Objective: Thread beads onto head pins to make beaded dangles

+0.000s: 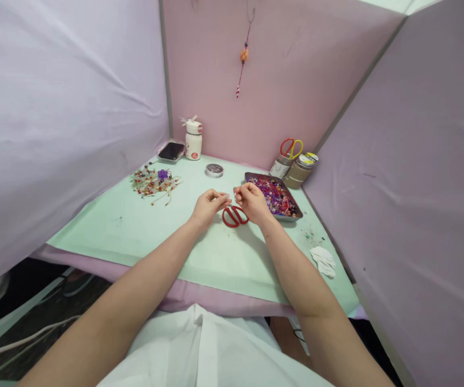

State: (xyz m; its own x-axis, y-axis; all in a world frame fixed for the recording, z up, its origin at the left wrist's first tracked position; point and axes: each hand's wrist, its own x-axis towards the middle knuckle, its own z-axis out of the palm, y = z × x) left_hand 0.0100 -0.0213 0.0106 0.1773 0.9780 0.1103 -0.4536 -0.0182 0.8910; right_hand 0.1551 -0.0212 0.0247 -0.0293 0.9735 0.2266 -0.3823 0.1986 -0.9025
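My left hand (211, 206) and my right hand (251, 200) are raised close together over the middle of the table. Thumb and fingers are pinched on each side, around something too small to make out. Just below and between them lie red-handled scissors (235, 216), their blades partly hidden behind the hands. Right beside my right hand stands a dark metal tray (292, 218) filled with purple, red and orange beads (274, 196). A small round tin (215, 170) of tiny grey pieces sits beyond my left hand.
On the left lies a heap of beaded strands (151, 183) with a purple flower piece. Behind it are a phone (171, 151) and a white bottle (193, 141). Two jars (299, 171), one holding scissors, stand back right. A crumpled white cloth (324, 262) lies front right. A beaded string (244, 55) hangs on the back wall.
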